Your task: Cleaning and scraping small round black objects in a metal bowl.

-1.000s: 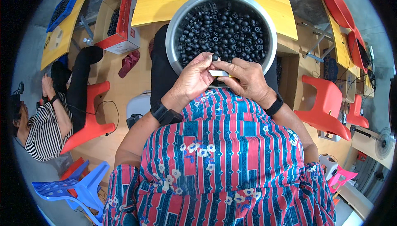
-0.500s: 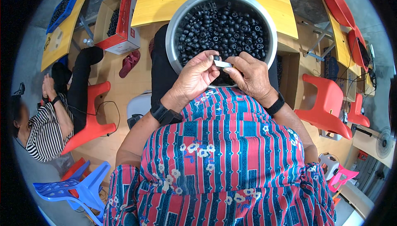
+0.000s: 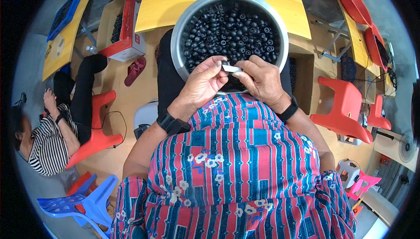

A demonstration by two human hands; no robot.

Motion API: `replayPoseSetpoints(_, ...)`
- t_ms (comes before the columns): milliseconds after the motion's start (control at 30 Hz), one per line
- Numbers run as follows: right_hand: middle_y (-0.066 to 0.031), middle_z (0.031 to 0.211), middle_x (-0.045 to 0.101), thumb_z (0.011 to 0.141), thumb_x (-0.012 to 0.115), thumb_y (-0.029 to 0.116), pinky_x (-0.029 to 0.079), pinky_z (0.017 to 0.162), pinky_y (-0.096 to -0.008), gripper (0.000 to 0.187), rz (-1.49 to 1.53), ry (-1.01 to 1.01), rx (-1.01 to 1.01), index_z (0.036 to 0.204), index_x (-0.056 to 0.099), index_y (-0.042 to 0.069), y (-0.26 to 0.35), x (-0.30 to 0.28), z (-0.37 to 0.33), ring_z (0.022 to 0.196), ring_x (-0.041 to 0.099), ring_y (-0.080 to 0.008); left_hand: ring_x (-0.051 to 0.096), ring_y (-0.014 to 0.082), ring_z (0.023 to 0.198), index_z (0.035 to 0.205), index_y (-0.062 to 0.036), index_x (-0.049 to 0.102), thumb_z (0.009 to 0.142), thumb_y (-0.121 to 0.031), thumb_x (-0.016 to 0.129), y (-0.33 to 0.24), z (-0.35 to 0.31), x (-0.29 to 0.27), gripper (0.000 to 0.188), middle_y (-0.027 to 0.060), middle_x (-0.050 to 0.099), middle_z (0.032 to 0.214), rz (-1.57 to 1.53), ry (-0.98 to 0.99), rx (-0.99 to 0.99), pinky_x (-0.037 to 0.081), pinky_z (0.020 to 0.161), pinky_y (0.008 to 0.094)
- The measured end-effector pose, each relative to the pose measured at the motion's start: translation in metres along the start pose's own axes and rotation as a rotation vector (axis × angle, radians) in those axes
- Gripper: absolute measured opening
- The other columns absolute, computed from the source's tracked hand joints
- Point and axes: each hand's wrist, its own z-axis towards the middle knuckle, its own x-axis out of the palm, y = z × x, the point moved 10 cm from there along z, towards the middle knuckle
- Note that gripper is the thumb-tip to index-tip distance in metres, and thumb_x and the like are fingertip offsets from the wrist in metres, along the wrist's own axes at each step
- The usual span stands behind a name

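A wide metal basin (image 3: 176,48) full of small black round parts with holes (image 3: 236,31) stands in front of my body, beyond my hands. Over its near edge, my left hand (image 3: 202,80) pinches one small black round part (image 3: 225,62) between thumb and fingers. My right hand (image 3: 264,81) is closed around the handle of a small knife, mostly hidden by the fingers. The knife's pale flat blade (image 3: 232,69) points left and lies against the black part.
Behind the basin is a yellow table (image 3: 166,3). An open carton (image 3: 127,48) and a red slipper (image 3: 135,71) are at the left, where a co-worker (image 3: 54,138) sits on a red chair. Red stools (image 3: 339,108) stand right; a blue chair (image 3: 87,202) is lower left.
The basin and my hands have shifted slightly left in the picture. The blade has tilted and the black part has turned, showing less between my fingers. The co-worker's hands have shifted.
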Motion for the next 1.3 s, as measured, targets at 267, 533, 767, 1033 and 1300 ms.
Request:
replayPoseSetpoints(267, -0.0129, 0.078, 0.061, 0.086, 0.069, 0.024, 0.048, 0.062, -0.0427, 0.018, -0.026, -0.092, 0.136, 0.092, 0.067, 0.006, -0.020, -0.008, 0.001, 0.073, 0.061, -0.0348, 0.057, 0.0138, 0.087, 0.113, -0.0001, 0.058, 0.097, -0.007, 0.057, 0.008, 0.000, 0.006, 0.018, 0.0104, 0.059, 0.102, -0.055, 0.134, -0.082, 0.053, 0.081, 0.0260)
replayPoseSetpoints(533, -0.0135, 0.087, 0.065, 0.083, 0.072, 0.024, 0.051, 0.068, -0.0428, 0.021, -0.155, -0.181, 0.316, 0.095, 0.066, 0.008, -0.056, -0.029, -0.001, 0.081, 0.064, -0.0355, 0.057, 0.0157, 0.088, 0.113, -0.0015, 0.056, 0.101, -0.012, 0.050, 0.008, -0.001, 0.001, 0.017, 0.0106, 0.057, 0.106, -0.045, 0.048, -0.080, 0.053, 0.081, 0.0288)
replayPoseSetpoints(767, -0.0116, 0.091, 0.064, 0.081, 0.072, 0.024, 0.052, 0.068, -0.0445, 0.022, -0.272, -0.106, 0.363, 0.097, 0.066, 0.011, -0.059, -0.020, 0.002, 0.082, 0.065, -0.0355, 0.050, 0.0132, 0.083, 0.112, -0.0025, 0.055, 0.101, -0.013, 0.049, 0.014, -0.001, -0.001, 0.016, 0.0063, 0.054, 0.099, -0.031, 0.051, -0.133, 0.044, 0.071, 0.0248)
replayPoseSetpoints(1033, -0.0126, 0.093, 0.064, 0.081, 0.072, 0.022, 0.051, 0.071, -0.0457, 0.021, -0.265, -0.048, 0.376, 0.097, 0.066, 0.010, -0.063, -0.011, -0.001, 0.085, 0.064, -0.0363, 0.050, 0.0116, 0.080, 0.111, -0.0036, 0.056, 0.100, -0.013, 0.053, 0.017, 0.001, 0.000, 0.015, 0.0039, 0.055, 0.097, 0.009, 0.067, -0.160, 0.043, 0.069, 0.0239)
replayPoseSetpoints(1300, -0.0143, 0.090, 0.066, 0.077, 0.075, 0.016, 0.051, 0.073, -0.0427, 0.021, -0.102, -0.146, 0.295, 0.094, 0.068, 0.006, -0.054, -0.015, 0.001, 0.084, 0.064, -0.0354, 0.049, 0.0086, 0.077, 0.114, -0.0030, 0.056, 0.099, -0.013, 0.056, 0.015, 0.001, 0.001, 0.018, 0.0018, 0.057, 0.095, 0.108, 0.043, -0.142, 0.042, 0.066, 0.0212)
